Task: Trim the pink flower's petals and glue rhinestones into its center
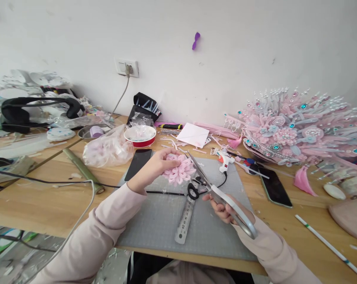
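My left hand (163, 161) pinches a pink looped flower (179, 172) above the grey cutting mat (155, 225). Large scissors (217, 192) with pale grey handles are in my right hand (222, 211), their blades pointing up and left toward the flower's right edge. Whether the blades touch a petal I cannot tell. Below them a steel ruler (185, 221) lies on the mat, with small black-handled scissors (193, 191) at its upper end. A white glue gun (226, 162) rests near the mat's far right corner.
To the right stand a large pink beaded headdress (285, 134) and a phone (275, 187). A red and white bowl (139, 136), another phone (138, 163) and a plastic bag (109, 148) lie at left. A black cable (160, 192) crosses the mat.
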{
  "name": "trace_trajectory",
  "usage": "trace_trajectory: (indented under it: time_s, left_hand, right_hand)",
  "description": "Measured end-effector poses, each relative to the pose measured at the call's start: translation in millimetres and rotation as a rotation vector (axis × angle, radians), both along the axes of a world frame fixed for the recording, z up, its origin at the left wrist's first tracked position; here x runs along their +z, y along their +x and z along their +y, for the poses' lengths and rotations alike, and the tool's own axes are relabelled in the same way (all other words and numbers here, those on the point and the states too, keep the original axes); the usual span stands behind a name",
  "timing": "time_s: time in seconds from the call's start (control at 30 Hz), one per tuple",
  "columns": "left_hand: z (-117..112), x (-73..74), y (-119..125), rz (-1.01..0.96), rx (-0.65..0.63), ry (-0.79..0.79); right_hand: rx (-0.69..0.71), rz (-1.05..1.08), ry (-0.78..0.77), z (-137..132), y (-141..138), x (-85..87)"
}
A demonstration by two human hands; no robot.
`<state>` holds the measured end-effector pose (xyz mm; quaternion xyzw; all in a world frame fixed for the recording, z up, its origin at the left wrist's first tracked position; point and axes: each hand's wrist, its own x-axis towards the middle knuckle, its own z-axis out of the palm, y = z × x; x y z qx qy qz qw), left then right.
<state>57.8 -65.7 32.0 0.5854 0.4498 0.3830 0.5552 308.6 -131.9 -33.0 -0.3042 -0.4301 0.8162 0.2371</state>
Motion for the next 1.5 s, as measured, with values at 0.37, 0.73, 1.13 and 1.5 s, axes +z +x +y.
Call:
trace_trajectory:
  time_s: [0.37,0.73,1.13,1.5]
  left_hand:
    - [-0.6,3.3,-1.8,0.045,-0.069,-0.032]
    - [1.2,2.3,-2.2,0.093,-0.056,-0.106]
    - [4.5,-1.9,-4.9,0.086,-0.070,-0.143]
    - [1.4,2.6,-3.4,0.076,-0.060,-0.101]
  right_hand:
    - [-0.099,-0.104,0.082,-8.1,-3.9,6.2]
    - [-0.048,-0.140,0.097,-4.8,-0.2,-11.0]
    - [-0.077,-0.192,0.060,-6.7,-4.6,-3.8]
    - [-0.147,-0.147,-0.066,-2.9,-1.5,-3.2]
